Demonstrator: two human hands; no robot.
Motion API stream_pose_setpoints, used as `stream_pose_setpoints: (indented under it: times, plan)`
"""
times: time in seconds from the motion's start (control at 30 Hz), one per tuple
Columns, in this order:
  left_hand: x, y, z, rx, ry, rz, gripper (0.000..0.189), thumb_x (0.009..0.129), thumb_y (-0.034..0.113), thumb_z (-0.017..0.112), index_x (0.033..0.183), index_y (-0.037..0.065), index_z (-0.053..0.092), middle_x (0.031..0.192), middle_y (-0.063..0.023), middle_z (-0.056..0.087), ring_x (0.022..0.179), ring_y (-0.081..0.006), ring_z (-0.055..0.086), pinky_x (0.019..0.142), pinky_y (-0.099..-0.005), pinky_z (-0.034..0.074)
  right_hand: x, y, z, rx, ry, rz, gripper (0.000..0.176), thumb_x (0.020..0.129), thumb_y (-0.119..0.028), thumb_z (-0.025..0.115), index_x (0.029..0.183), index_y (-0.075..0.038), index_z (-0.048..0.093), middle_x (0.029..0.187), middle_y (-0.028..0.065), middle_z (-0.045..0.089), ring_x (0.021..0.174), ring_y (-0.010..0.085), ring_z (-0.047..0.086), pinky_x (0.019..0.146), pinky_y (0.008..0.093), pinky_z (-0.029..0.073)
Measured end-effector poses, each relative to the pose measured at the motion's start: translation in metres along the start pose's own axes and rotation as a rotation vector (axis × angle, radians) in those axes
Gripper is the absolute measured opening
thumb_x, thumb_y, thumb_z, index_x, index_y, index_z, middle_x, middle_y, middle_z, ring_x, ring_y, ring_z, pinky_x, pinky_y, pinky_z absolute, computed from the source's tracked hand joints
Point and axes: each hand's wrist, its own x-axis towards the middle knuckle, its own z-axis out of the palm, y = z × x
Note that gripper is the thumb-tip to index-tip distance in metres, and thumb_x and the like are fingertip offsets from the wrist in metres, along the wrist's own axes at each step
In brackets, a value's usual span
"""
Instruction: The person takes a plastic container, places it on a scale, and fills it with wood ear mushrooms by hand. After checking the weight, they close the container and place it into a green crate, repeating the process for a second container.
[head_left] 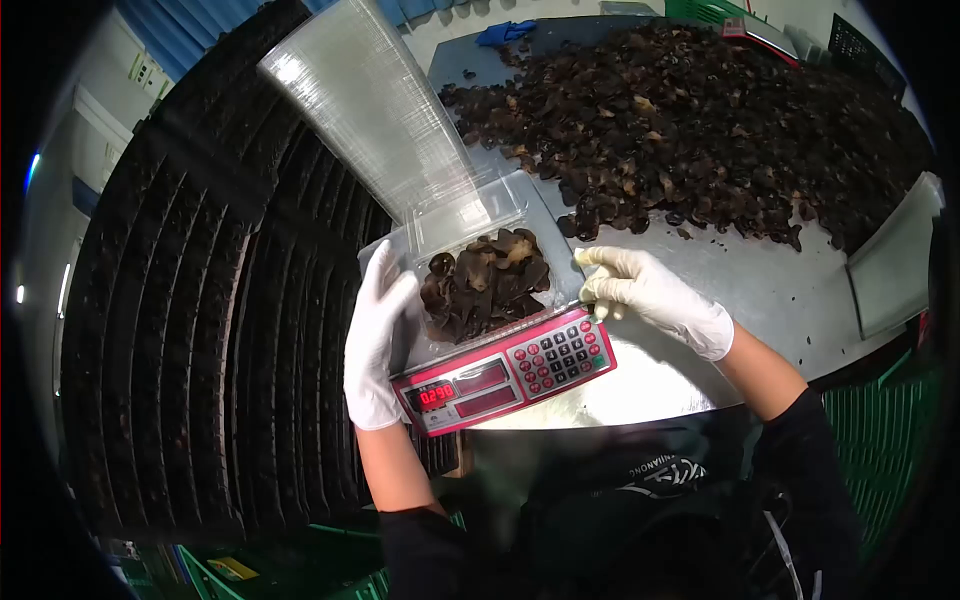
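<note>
A clear plastic tray holding dark wood ear mushrooms rests on the red digital scale. The scale's lit red display reads about 0.29. My gloved left hand lies along the left side of the tray and scale, fingers stretched upward and thumb apart at the tray's edge. At the opposite side, my gloved right hand is beside the scale's right edge, its fingers curled and thumb drawn in. I cannot tell what, if anything, is between those fingertips.
Behind the scale leans a tall stack of nested clear trays. A large heap of wood ear mushrooms spreads over the metal table. Stacked black trays stand left. Another clear stack and green crates are right.
</note>
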Motion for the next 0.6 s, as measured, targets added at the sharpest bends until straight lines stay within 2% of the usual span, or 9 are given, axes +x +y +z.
stream_pose_setpoints:
  times: [0.03,0.1,0.23,0.33,0.37,0.43,0.53,0.57,0.6]
  plan:
    - [0.025,-0.023,-0.013,-0.002,0.126,0.012,0.065,0.09,0.025,0.069,0.141,-0.004,0.042,0.136,-0.0158,0.053,0.121,-0.0195,0.053,0.102,-0.0308,0.042,0.0,0.0,0.005,0.107,0.005,0.072,0.053,0.094,-0.008,0.059,0.14,0.009,0.039,0.089,0.0076,0.064,0.071,0.0118,0.064,0.06,0.0199,0.052]
    - [0.055,-0.03,-0.021,-0.102,0.042,-0.017,0.051,0.093,0.027,0.066,0.131,-0.003,0.05,0.122,-0.0147,0.061,0.102,-0.0175,0.062,0.088,-0.0277,0.049,0.003,0.002,0.011,0.177,-0.029,0.112,0.05,0.094,-0.009,0.059,0.137,0.009,0.04,0.089,0.0088,0.065,0.07,0.0128,0.065,0.057,0.0194,0.052]
    - [0.091,-0.039,-0.037,-0.322,0.003,-0.213,0.044,0.095,0.032,0.063,0.123,-0.001,0.055,0.109,-0.0154,0.065,0.092,-0.0194,0.065,0.079,-0.028,0.053,0.012,0.011,0.015,0.31,-0.126,0.126,0.041,0.097,-0.021,0.06,0.127,0.003,0.047,0.092,0.0102,0.065,0.073,0.0144,0.067,0.057,0.0213,0.053]
    - [0.072,-0.023,-0.024,-0.631,-0.059,0.031,0.04,0.101,0.035,0.053,0.11,-0.004,0.06,0.104,-0.0169,0.067,0.089,-0.0206,0.065,0.073,-0.0302,0.055,0.016,0.008,0.012,0.232,-0.115,0.19,0.043,0.1,-0.033,0.055,0.129,-0.001,0.048,0.098,0.0127,0.066,0.083,0.0181,0.068,0.064,0.0261,0.055]
    - [0.046,-0.009,-0.008,-0.444,0.08,0.187,0.04,0.104,0.032,0.047,0.102,-0.005,0.063,0.109,-0.0141,0.066,0.098,-0.0224,0.062,0.084,-0.0361,0.053,0.014,0.005,0.011,0.234,-0.108,0.183,0.043,0.1,-0.033,0.055,0.129,-0.001,0.048,0.098,0.0127,0.066,0.083,0.0181,0.068,0.064,0.0261,0.055]
    - [0.014,-0.011,-0.021,-0.27,-0.241,0.198,0.032,0.096,0.026,0.06,0.101,-0.005,0.066,0.118,-0.0133,0.063,0.111,-0.0264,0.057,0.097,-0.0405,0.046,0.007,-0.001,0.014,0.301,-0.072,0.202,0.05,0.098,-0.046,0.055,0.117,0.0,0.053,0.094,0.0099,0.064,0.08,0.0137,0.066,0.061,0.0226,0.051]
    - [-0.054,-0.003,0.022,0.898,0.205,0.476,0.05,0.076,0.017,0.08,0.117,-0.002,0.059,0.124,-0.0185,0.056,0.126,-0.0331,0.046,0.106,-0.0402,0.038,0.013,0.003,0.02,0.24,-0.045,0.191,0.029,0.097,-0.027,0.059,0.108,0.0,0.056,0.088,0.0086,0.063,0.071,0.0132,0.065,0.057,0.0213,0.051]
    - [-0.062,-0.013,0.024,0.883,0.334,0.526,0.055,0.081,0.023,0.078,0.125,-0.001,0.055,0.107,-0.0162,0.062,0.108,-0.0282,0.058,0.094,-0.0365,0.046,0.015,0.006,0.022,0.156,-0.044,0.187,0.021,0.096,-0.018,0.06,0.105,0.001,0.056,0.087,0.0085,0.062,0.068,0.0128,0.065,0.056,0.021,0.051]
    - [-0.073,-0.014,0.024,0.886,0.328,0.291,0.055,0.083,0.025,0.076,0.126,-0.003,0.054,0.096,-0.0136,0.063,0.093,-0.0246,0.06,0.084,-0.0348,0.048,0.017,0.01,0.024,0.225,-0.046,0.174,0.013,0.093,-0.004,0.057,0.104,0.001,0.055,0.085,0.0079,0.062,0.064,0.0117,0.063,0.054,0.0205,0.052]
